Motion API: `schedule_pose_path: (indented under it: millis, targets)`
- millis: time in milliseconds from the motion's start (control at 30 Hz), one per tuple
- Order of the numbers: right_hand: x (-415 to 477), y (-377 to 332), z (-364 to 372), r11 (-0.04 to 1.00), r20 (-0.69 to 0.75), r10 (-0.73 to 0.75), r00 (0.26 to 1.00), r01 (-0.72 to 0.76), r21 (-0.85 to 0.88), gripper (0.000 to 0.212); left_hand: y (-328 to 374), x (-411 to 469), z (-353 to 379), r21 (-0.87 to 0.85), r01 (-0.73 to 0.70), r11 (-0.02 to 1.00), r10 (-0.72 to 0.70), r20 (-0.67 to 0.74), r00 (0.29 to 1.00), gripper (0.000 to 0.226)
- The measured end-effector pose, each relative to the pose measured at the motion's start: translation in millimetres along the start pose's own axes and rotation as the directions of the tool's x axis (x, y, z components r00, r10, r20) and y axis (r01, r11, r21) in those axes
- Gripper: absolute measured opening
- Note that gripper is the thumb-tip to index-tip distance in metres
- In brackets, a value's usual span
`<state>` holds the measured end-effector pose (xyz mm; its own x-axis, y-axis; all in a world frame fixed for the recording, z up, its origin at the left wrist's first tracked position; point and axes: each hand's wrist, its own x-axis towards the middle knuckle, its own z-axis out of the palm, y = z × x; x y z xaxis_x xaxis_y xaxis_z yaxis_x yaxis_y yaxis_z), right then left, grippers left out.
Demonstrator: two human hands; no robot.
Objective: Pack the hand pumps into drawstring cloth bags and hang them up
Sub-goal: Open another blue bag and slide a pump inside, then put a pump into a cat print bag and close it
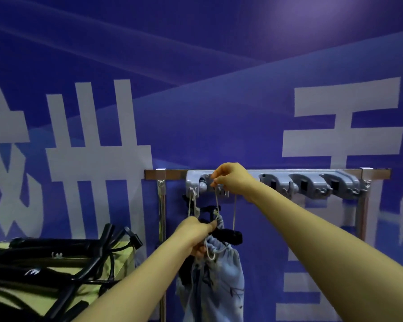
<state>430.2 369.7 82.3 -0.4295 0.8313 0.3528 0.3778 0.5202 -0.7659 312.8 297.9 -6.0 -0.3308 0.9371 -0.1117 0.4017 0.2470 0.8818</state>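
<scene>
Left hand (196,233) grips cloth bag (219,287) neck; right hand (230,180) pinches drawstring (234,212) at grey hook rack (307,182)

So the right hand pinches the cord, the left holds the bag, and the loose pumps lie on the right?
No: the head view shows the loose pumps on the left. Right hand on cord, left hand on bag: correct.

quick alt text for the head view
A right hand pinches a drawstring at a grey hook rack while the left hand grips the neck of a pale blue cloth bag below. Black hand pumps lie piled at left.
</scene>
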Motion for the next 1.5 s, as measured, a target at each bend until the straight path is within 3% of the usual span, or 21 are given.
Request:
schedule_pose_path:
  millis: [133, 367, 700, 767, 900, 967, 1100, 1267, 1500]
  targets:
    - [11, 17, 8, 1.000, -0.091, -0.007, 0.996, 0.005, -0.017, 0.013, 1, 11, 2, 0.022, 0.042, 0.999, -0.042, 0.017, 0.999, 0.037]
    - [7, 32, 20, 0.998, -0.290, -0.052, 0.955, 0.045, -0.033, 0.027, 1, 12, 13, 0.050, 0.037, 0.998, -0.039, 0.052, 0.998, 0.028]
    - [-39, 41, 34, 0.999, -0.261, -0.051, 0.964, 0.046, -0.025, 0.020, -14, -6, 29, 0.029, 0.055, 0.998, -0.058, 0.118, 0.991, 0.024]
    - [-47, 43, 42, 0.990, -0.295, -0.088, 0.951, 0.051, -0.133, 0.023, -15, -10, 29, -0.014, 0.078, 0.997, -0.075, 0.140, 0.987, 0.025]
    - [-62, 35, 65, 0.901, -0.444, -0.259, 0.858, 0.050, -0.430, 0.020, -18, -27, 18, -0.030, 0.121, 0.992, -0.113, 0.186, 0.976, 0.028]
    - [-71, 33, 81, 0.871, -0.450, -0.319, 0.834, 0.070, -0.486, 0.030, -23, -35, 9, 0.007, 0.125, 0.992, -0.124, 0.198, 0.972, 0.028]
    - [-88, 33, 106, 0.878, -0.402, -0.288, 0.869, 0.072, -0.473, 0.035, -34, -52, -13, 0.046, 0.129, 0.991, -0.135, 0.190, 0.972, 0.018]
    - [-110, 5, 148, 0.874, -0.172, -0.328, 0.929, 0.229, -0.429, 0.025, -61, -74, -55, 0.081, 0.145, 0.986, -0.153, 0.099, 0.983, 0.018]
    - [-134, -53, 214, 0.877, 0.022, -0.387, 0.922, 0.375, -0.301, 0.019, -103, -127, -130, 0.017, 0.192, 0.981, -0.189, -0.095, 0.977, 0.021]
